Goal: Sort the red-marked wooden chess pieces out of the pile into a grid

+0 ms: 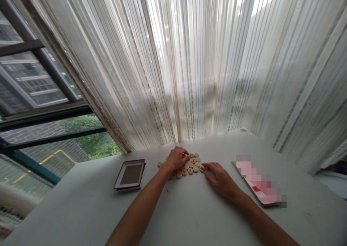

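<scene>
A heap of several round wooden game discs (pixel 192 165), some with red marks, lies on the white table (pixel 189 217) near its far edge. My left hand (pixel 176 158) rests on the left side of the heap with its fingers curled over some discs. My right hand (pixel 221 179) lies flat on the table at the heap's right edge, fingers stretched out, fingertips touching the nearest discs.
A shallow rectangular box (pixel 130 174) with a dark red rim sits to the left of the discs. A long flat box lid (pixel 257 182) lies to the right. Striped sheer curtains (pixel 189 65) hang just behind the table; a window (pixel 40 105) is on the left.
</scene>
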`<action>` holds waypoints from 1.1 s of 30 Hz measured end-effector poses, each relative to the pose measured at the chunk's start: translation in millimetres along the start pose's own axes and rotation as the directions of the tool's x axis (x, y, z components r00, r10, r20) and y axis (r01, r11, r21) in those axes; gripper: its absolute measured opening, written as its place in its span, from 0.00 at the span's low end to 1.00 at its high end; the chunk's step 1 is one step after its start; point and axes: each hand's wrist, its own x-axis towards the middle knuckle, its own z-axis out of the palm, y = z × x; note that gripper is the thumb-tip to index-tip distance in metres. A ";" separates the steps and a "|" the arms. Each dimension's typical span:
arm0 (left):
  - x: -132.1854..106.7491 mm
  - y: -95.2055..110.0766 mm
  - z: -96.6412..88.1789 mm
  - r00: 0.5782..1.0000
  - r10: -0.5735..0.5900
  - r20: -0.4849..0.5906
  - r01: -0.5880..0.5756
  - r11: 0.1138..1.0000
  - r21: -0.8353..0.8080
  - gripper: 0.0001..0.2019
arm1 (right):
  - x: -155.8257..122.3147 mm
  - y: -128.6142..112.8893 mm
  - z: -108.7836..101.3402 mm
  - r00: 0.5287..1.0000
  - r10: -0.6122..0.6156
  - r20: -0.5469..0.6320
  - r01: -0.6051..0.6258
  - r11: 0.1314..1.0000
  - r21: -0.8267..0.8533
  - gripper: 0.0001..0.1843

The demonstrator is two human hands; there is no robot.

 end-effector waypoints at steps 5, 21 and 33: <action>0.8 -3.6 3.6 0.999 -0.035 0.012 0.035 0.999 -0.019 0.14 | -0.9 -0.8 -1.2 1.000 0.010 0.010 -0.010 1.000 0.009 0.16; 5.3 -5.4 7.8 0.997 -0.076 0.021 0.077 0.995 -0.057 0.12 | -0.6 0.8 0.5 1.000 0.030 0.005 -0.030 0.998 0.049 0.14; -32.6 11.8 -25.7 0.987 -0.021 -0.157 -0.022 0.964 -0.264 0.09 | 0.8 2.4 -2.5 0.999 0.044 0.015 -0.045 0.998 0.045 0.13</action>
